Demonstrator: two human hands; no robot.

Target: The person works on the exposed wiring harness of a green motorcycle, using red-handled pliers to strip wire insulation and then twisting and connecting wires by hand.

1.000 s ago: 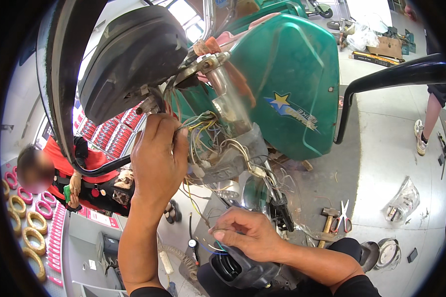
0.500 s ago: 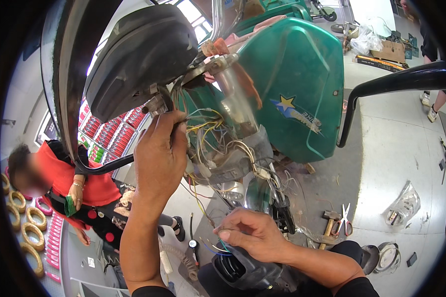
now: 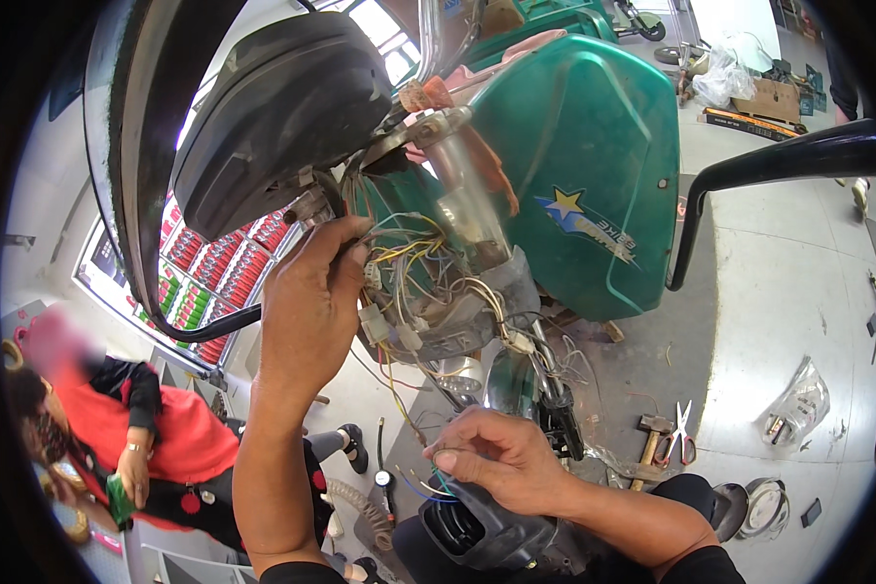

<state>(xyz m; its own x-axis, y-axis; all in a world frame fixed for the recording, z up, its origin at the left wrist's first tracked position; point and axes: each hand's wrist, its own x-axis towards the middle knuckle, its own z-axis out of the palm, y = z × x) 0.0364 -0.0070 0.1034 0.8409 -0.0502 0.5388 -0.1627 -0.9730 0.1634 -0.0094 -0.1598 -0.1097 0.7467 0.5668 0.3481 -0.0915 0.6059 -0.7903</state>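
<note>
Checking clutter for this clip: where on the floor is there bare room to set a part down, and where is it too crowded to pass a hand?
Bare concrete floor lies right of the green scooter panel, above the clear plastic bag. It is crowded around the wire bundle, where the left hand reaches in, and by the hammer and scissors near the right hand.

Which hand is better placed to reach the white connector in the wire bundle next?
Left, probably. The left hand is raised, its fingers already in the wire bundle right beside the white connector. The right hand sits lower, pinching thin loose wires above a black part, so it is occupied.
</note>
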